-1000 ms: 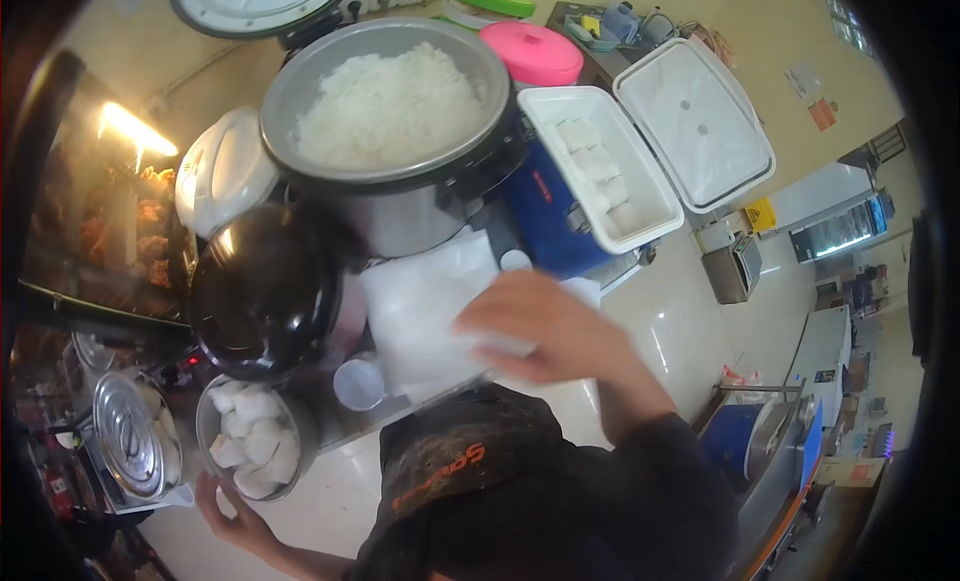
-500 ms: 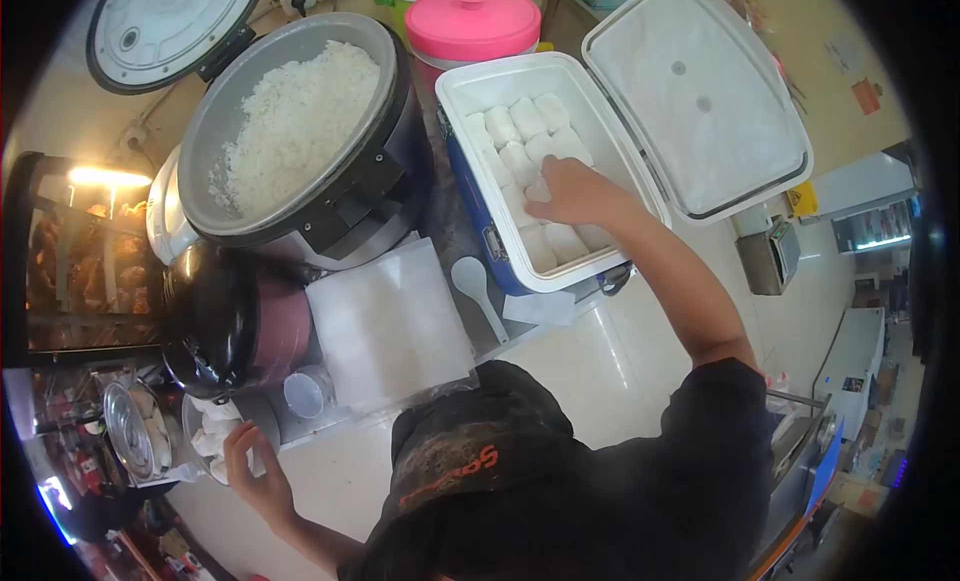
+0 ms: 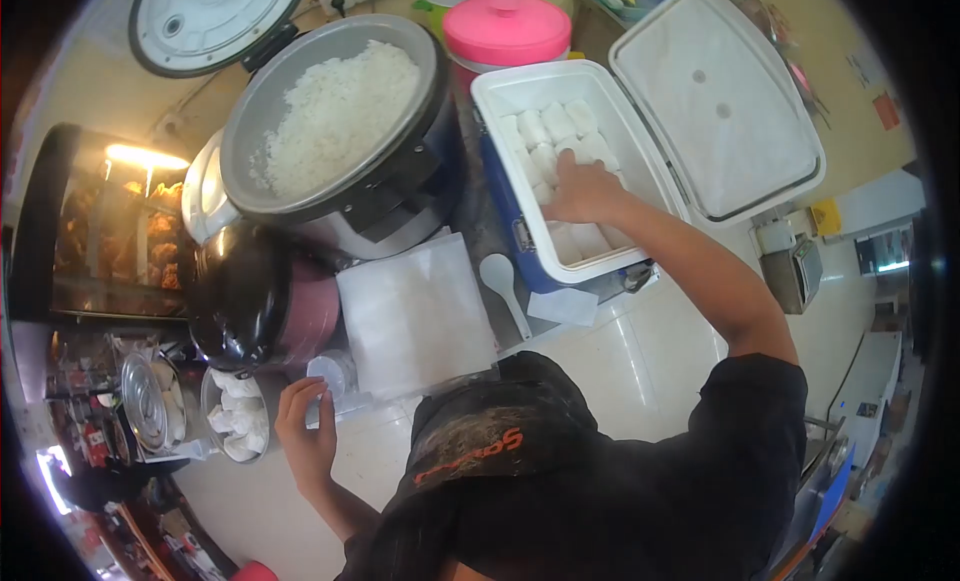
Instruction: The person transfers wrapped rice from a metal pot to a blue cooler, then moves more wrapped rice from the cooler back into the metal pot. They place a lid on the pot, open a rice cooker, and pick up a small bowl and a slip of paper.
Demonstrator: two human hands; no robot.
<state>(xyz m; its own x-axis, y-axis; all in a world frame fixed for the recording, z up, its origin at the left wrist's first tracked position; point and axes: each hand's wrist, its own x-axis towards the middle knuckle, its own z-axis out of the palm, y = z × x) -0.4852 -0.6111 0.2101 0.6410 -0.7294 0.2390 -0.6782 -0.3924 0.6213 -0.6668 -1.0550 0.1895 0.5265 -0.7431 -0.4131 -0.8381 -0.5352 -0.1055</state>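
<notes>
A blue cooler box (image 3: 513,236) with a white rim stands at the upper right, holding rows of white wrapped packets (image 3: 558,122). My right hand (image 3: 588,193) is inside it, fingers curled down over a packet; the fingertips are partly hidden. At the lower left, my left hand (image 3: 306,431) has bent fingers with the thumb apart, nothing visible in it. It is near a clear plastic cup (image 3: 338,369), which it partly overlaps in view. Beside that hand a metal bowl (image 3: 210,386) holds more white packets (image 3: 240,416).
A large cooker (image 3: 425,161) full of white rice stands open at the back. A stack of white paper sheets (image 3: 415,311) and a white rice paddle (image 3: 505,293) lie in front. The cooler's lid (image 3: 725,121) leans open. Left are a dark-lidded pot (image 3: 235,296) and lit display case (image 3: 110,221).
My left hand has moved right, away from the metal bowl toward the plastic cup. My right hand stays in the cooler; the whitish packet seen at its fingers is now hidden. The view has shifted slightly.
</notes>
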